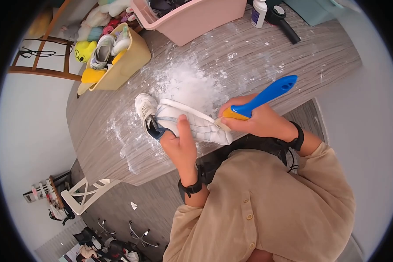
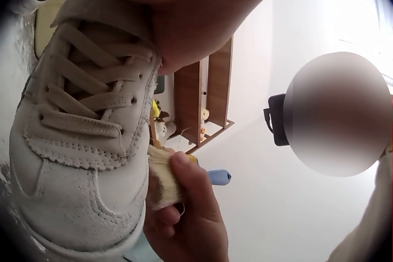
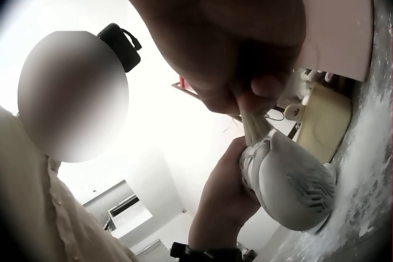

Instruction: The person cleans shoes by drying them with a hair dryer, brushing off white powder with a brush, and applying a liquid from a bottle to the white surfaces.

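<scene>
The left hand (image 1: 182, 146) grips a white shoe (image 1: 190, 124) at its heel end, thumb along the side, above the table. Laces and toe of this shoe (image 2: 80, 127) fill the left wrist view. In the right hand (image 1: 262, 122) is a brush with a blue and yellow handle (image 1: 266, 94), pinched low near its pale bristles (image 2: 164, 179). The bristles touch the shoe near its toe; the right wrist view shows them against the shoe (image 3: 291, 182). Beside the held shoe, a second white shoe (image 1: 145, 105) lies on the table.
White powder (image 1: 190, 83) is spread over the wood-grain table (image 1: 98, 126). A yellow bin (image 1: 133, 61) with shoes stands at the back left, a pink bin (image 1: 196, 24) at the back. A white bottle (image 1: 258, 14) and a black-handled tool (image 1: 288, 31) are at the back right.
</scene>
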Available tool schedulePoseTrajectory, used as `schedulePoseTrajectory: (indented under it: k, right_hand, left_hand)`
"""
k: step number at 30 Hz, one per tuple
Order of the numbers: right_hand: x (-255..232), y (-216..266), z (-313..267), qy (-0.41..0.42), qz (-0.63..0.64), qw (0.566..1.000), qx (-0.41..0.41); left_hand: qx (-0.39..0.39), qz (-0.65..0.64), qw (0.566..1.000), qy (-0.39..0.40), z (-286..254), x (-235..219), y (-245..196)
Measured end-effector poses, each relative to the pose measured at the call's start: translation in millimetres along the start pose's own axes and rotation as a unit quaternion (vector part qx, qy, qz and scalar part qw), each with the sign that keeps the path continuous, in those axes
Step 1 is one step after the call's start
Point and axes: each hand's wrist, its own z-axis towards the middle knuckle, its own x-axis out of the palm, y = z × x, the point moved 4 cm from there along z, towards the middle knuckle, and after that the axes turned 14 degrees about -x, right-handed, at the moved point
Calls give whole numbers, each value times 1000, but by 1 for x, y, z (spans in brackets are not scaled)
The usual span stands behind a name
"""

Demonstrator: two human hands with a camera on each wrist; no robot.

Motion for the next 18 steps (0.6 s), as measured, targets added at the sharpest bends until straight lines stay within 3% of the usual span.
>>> schedulePoseTrajectory:
  k: [2, 5, 6, 9, 15, 18]
  right_hand:
    - [4, -2, -1, -1, -4, 1000, -20]
    - [7, -10, -15, 79, -24, 997, 2]
    - [6, -9, -15, 75, -18, 997, 7]
    - [1, 1, -8, -41, 30, 999, 8]
    - [13, -10, -19, 52, -9, 998, 22]
    - [7, -4, -18, -13, 14, 999, 29]
  left_hand:
    - [-1, 2, 1000, -4, 2, -2, -2]
    - [-4, -1, 1000, -29, 4, -8, -1]
    - [-4, -17, 999, -40, 5, -6, -3]
    - [-8, -33, 998, -44, 2, -3, -1]
    - [-35, -23, 998, -40, 7, -16, 7]
    - [-56, -63, 995, -55, 9, -17, 12]
